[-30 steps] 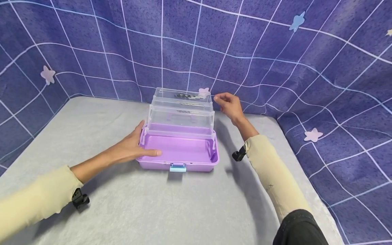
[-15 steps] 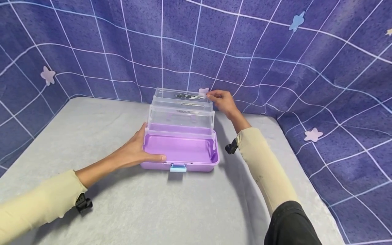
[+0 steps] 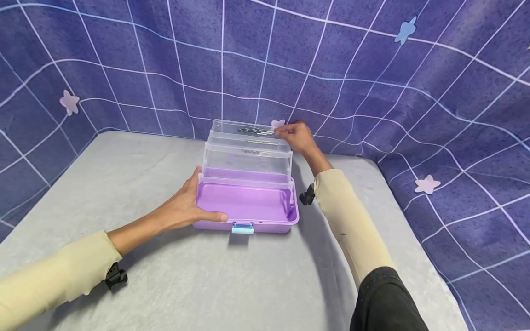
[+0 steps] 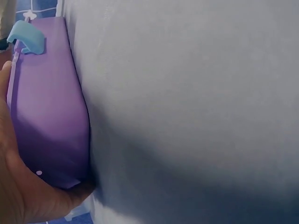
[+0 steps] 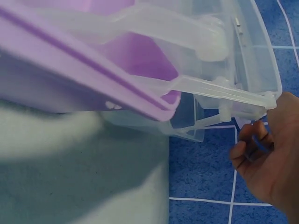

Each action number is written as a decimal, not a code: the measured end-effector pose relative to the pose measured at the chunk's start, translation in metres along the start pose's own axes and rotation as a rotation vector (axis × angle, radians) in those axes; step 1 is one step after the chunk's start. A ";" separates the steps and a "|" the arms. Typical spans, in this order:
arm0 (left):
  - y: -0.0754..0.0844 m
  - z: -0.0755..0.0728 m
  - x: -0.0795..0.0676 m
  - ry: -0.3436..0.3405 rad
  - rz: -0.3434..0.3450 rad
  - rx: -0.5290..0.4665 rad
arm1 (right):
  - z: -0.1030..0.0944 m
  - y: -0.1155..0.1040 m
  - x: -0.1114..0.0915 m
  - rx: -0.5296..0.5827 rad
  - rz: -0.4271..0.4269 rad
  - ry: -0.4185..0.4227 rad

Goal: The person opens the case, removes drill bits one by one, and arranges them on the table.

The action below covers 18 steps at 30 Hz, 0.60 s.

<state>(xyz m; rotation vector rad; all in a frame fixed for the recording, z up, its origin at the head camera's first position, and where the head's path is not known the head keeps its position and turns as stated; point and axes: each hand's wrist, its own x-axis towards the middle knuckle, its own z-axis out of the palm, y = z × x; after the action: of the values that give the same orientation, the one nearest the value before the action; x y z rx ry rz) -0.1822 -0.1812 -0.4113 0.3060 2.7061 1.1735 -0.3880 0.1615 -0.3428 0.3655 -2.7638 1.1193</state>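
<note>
A purple toolbox (image 3: 269, 226) stands opened on the grey surface, its clear trays (image 3: 232, 158) raised in steps at the back. Dark spiral drill bits (image 3: 251, 131) with silver shanks lie in the top tray (image 3: 225, 126); thinner bits (image 3: 261, 142) lie in the tray below. My left hand (image 3: 180, 207) grips the box's left end, thumb along the front rim. At the top tray's right end is my right hand (image 3: 297, 138), thumb and forefinger right at the shank ends. The right wrist view shows its other fingers (image 5: 239, 151) curled outside the tray; whether it pinches a bit, I cannot tell.
A light blue latch (image 3: 243, 228) hangs on the box's front. White hinge arms (image 5: 219, 91) link the trays at the side. Behind the table rises a blue gridded curtain (image 3: 174, 69) with stars. Grey cloth (image 3: 174, 271) covers the table in front.
My right hand has moved left, from beside the top tray to its right end at the drill bit shanks. The left thumb has slid slightly right along the front rim.
</note>
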 end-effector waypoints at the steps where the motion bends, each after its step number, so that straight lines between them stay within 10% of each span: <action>1: 0.000 0.000 0.000 0.001 0.002 -0.002 | 0.001 0.000 0.000 -0.004 -0.002 0.000; 18: -0.005 0.002 0.001 0.027 0.048 -0.033 | 0.003 0.012 0.021 -0.138 -0.043 -0.049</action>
<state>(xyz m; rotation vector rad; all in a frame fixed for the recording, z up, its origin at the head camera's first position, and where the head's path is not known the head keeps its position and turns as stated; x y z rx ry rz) -0.1834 -0.1826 -0.4163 0.3552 2.7143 1.2423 -0.4113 0.1643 -0.3487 0.4386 -2.8414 0.9151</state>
